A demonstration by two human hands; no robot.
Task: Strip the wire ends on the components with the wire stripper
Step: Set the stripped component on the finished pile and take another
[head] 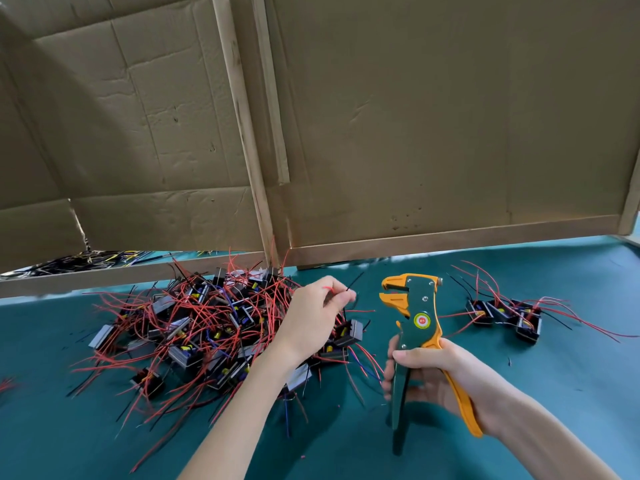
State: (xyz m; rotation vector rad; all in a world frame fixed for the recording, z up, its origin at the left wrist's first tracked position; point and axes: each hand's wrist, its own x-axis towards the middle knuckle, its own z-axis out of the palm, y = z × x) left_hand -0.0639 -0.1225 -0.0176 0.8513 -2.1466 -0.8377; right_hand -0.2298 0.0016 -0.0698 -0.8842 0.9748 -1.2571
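My right hand (436,372) grips the handles of a green and orange wire stripper (417,323), held upright with its orange jaws apart and pointing left. My left hand (317,315) pinches a red and a black wire (351,285) just left of the jaws; the wire ends stick up past my fingertips. Those wires lead down to a small black component (349,332) hanging below my left hand. A big heap of black components with red and black wires (204,327) lies on the green table left of my hands.
A smaller group of components (504,315) with red and black wires lies to the right of the stripper. A tall cardboard wall (415,133) stands along the back of the green table (571,375). Tangled wires (79,261) show through a gap under the cardboard at far left.
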